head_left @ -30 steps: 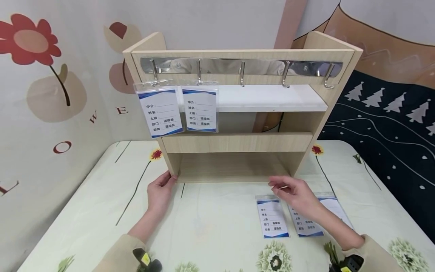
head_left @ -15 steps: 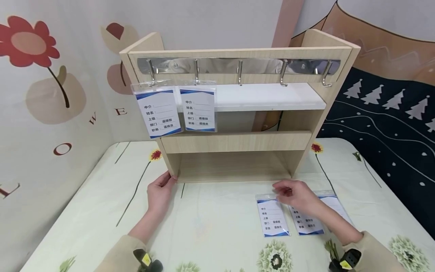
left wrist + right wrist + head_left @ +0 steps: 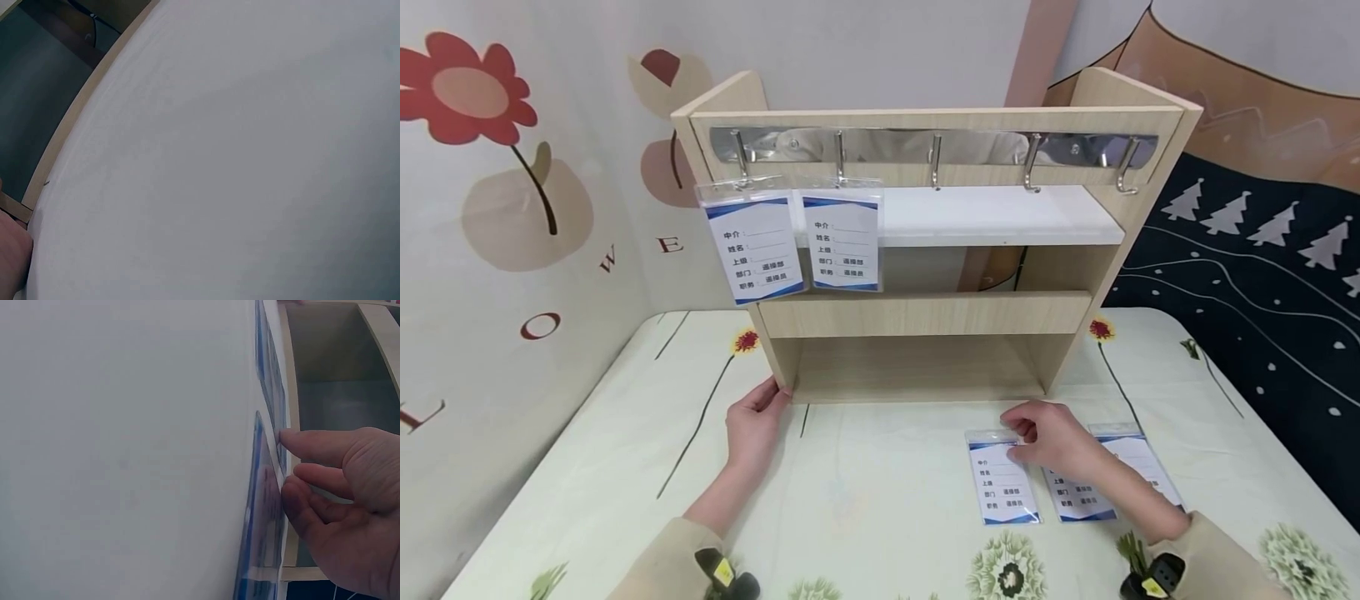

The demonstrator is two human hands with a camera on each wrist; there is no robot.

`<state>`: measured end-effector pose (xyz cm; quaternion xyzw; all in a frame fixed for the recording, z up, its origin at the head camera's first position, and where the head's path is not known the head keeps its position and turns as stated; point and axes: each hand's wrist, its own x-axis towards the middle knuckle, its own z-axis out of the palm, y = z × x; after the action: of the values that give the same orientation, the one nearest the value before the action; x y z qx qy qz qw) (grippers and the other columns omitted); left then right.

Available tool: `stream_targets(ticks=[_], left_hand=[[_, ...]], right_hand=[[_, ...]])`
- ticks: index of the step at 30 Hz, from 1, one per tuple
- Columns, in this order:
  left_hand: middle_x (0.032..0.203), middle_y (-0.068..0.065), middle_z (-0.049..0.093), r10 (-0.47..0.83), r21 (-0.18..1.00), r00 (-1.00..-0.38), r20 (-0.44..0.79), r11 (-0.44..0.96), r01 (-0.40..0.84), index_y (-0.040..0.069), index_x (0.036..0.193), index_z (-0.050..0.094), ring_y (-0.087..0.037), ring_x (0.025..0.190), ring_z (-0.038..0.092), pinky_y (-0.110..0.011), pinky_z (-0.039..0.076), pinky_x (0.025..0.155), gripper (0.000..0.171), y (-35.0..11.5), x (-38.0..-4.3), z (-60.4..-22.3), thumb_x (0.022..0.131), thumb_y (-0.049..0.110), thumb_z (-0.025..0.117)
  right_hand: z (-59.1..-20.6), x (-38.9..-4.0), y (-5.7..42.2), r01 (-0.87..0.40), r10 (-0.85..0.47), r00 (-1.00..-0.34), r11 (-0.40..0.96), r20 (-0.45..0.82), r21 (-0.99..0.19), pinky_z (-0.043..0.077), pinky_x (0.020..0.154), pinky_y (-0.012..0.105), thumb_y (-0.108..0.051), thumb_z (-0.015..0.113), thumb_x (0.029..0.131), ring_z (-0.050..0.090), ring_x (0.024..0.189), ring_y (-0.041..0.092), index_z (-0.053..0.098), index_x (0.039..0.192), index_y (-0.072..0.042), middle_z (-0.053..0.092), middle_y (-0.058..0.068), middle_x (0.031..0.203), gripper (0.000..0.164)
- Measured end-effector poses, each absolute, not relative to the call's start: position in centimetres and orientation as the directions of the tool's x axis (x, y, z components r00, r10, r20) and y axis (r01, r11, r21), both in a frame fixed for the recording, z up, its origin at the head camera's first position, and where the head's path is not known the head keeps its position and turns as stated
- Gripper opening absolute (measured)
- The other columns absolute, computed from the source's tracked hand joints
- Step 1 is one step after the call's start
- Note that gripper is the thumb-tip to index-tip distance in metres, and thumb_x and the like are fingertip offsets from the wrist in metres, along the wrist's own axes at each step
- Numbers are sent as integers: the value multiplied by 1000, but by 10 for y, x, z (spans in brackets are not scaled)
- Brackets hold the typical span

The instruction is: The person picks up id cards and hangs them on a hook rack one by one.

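A pale wooden shelf rack [image 3: 925,315] with a metal hook strip stands on the bed-like surface. My left hand [image 3: 754,427] holds its lower left corner, thumb at the front; the other fingers are partly hidden. Two clear-sleeved name badges, a left one [image 3: 756,250] and a right one [image 3: 841,243], hang from the first two hooks. My right hand [image 3: 1054,442] is over the flat badges, thumb and fingertips at the upper right edge of the nearest badge [image 3: 1000,487]. Its fingers are bent with a gap between them. A middle badge [image 3: 1078,500] lies partly under this hand.
Another badge [image 3: 1138,458] lies farther right, partly behind my right forearm. Three hooks, such as the middle hook [image 3: 935,162], carry nothing. A white shelf board [image 3: 1000,215] spans the rack below them. Flower-printed cloth [image 3: 865,500] covers the surface; patterned curtains hang behind.
My right hand has come down from beside the rack's bottom edge toward the nearest badge, its thumb now at that badge's edge. My left hand stays on the rack's corner.
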<state>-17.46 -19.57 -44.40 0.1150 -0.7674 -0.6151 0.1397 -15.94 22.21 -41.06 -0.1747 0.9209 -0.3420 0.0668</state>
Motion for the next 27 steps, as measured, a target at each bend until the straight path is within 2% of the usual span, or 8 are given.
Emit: stream_targets(ticks=[2, 7, 9, 16, 23, 27], left_hand=[[131, -20, 65, -346, 975, -935, 73, 223, -6, 0, 137, 63, 3, 100, 65, -9, 52, 83, 38, -196, -175, -444, 101, 10, 64], [131, -19, 65, -343, 971, -936, 74, 240, -12, 0, 138, 62, -19, 115, 66, -8, 52, 82, 38, -196, -174, -444, 102, 11, 64], [131, -19, 65, -344, 970, -936, 76, 242, -10, 0, 138, 62, -24, 118, 65, -8, 52, 82, 38, -196, -174, -444, 102, 11, 64], [130, -19, 66, -348, 968, -934, 76, 249, -14, 0, 137, 63, -16, 112, 66, -8, 52, 81, 37, -196, -175, -444, 101, 11, 64], [131, -19, 66, -345, 968, -936, 75, 251, -15, 0, 138, 63, -26, 118, 65, -7, 51, 81, 38, -196, -175, -444, 102, 12, 64], [131, -19, 66, -348, 968, -935, 72, 250, -19, 1, 138, 63, -28, 119, 64, -7, 51, 80, 38, -196, -175, -444, 102, 12, 64]], right_hand=[[-410, -160, 221, -272, -359, -933, 725, -10, -633, 51, 72, 30, -3, 86, 79, 55, 83, 16, 73, 113, 2, 64, -1, 93, 36], [-406, -160, 218, -252, -347, -937, 751, -40, -610, 52, 73, 32, -2, 86, 79, 55, 83, 16, 73, 111, 2, 63, -1, 90, 34], [-405, -161, 217, -244, -346, -936, 759, -57, -603, 52, 74, 34, -2, 86, 79, 55, 83, 16, 73, 111, 2, 63, 0, 90, 35], [-401, -166, 214, -251, -370, -924, 778, -97, -576, 51, 74, 34, 0, 86, 78, 55, 83, 16, 71, 108, 1, 61, -1, 88, 34], [-399, -168, 214, -267, -396, -913, 762, -98, -589, 50, 72, 32, 1, 87, 76, 54, 82, 16, 70, 106, 2, 61, 0, 88, 35], [-398, -168, 214, -285, -412, -907, 753, -86, -593, 50, 70, 31, 0, 87, 77, 53, 81, 15, 72, 104, 0, 61, -1, 87, 32]])
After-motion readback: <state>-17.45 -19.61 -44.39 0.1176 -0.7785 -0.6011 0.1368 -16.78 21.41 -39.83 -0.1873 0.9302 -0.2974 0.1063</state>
